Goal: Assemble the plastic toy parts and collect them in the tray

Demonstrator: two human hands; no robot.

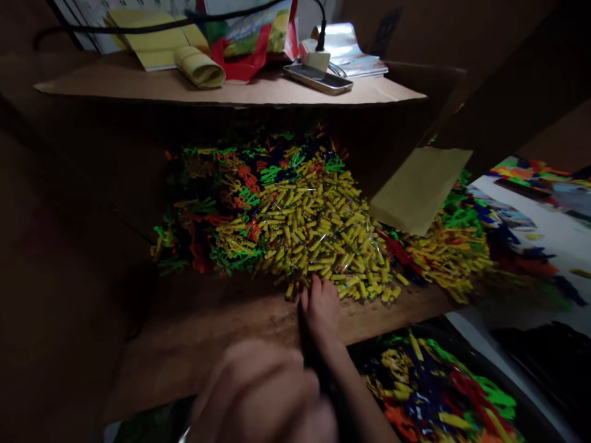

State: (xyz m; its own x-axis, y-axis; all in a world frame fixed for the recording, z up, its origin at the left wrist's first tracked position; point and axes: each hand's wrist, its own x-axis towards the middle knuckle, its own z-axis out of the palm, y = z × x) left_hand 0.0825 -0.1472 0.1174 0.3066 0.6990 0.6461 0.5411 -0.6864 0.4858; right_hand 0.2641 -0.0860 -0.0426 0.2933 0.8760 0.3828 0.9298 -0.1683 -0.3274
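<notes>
No text, label, brand or number can be read; the printed bag [252, 34] and papers [348, 52] are too blurred.

A heap of small plastic pieces [305, 227] fills the frame's centre. Behind it, at top, a phone [317, 79] lies on cardboard [231, 92]. The right hand [321, 307] touches the heap's near edge.

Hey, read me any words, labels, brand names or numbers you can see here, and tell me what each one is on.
No text can be read.
Colourful bag on the shelf: printed pictures, lettering too blurred.
Booklets by the charger: print too small.
Printed sheet at right: pictures only, no legible words.
</notes>
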